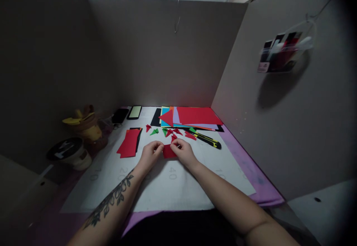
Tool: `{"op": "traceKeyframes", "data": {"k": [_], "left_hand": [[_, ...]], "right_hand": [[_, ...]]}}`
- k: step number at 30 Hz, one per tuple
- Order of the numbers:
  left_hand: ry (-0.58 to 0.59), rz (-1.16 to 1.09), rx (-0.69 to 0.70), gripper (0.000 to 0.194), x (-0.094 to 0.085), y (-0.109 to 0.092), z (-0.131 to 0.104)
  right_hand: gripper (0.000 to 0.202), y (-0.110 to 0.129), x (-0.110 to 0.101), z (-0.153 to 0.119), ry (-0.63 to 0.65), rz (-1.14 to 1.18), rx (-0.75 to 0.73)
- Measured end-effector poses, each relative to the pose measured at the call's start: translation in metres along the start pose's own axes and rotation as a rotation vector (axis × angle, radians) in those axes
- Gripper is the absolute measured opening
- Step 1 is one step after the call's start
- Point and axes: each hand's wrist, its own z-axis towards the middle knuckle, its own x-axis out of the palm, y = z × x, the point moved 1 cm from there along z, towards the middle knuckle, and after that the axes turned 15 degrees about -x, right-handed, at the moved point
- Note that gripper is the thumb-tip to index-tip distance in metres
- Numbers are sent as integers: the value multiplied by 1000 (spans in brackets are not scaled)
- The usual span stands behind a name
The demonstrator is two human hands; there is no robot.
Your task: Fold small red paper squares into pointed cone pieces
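Observation:
Between my hands is a small red piece of paper point(169, 152), held just above the white sheet on the table. My left hand point(152, 153) pinches its left edge between thumb and finger. At its upper right, my right hand point(184, 152) has a similar pinch on it. Just beyond my hands lie several small folded red and green paper pieces, among them a green one point(154, 131) and a red one point(148, 128). A black and yellow utility knife point(208, 140) rests to the right of them.
Red cut paper point(129, 143) over black paper lies left. Coloured sheets point(199, 115) are stacked at the back right. Two phones, one with a lit screen point(135, 112), sit at the back left. A lidded tub point(69, 153) stands left. Grey panels point(156, 52) enclose the table.

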Motion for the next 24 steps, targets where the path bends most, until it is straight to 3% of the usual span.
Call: {"op": "traceKeyframes", "data": {"k": [7,14,21,24], "left_hand": [[-40,35,65,19,-3,0,-1],[4,118,201,15,-2,-5,-7],[29,122,240,16,0,-6,-6],[-3,84,208,15,-4,-8,-5]], "right_hand": [[6,1,-1,0,6,-100,-106],[13,13,-1,-3,131,-328,-445],[13,15,-2,-2,183,-361,-481],[12,16,-9,4,143,-288,-436]]}}
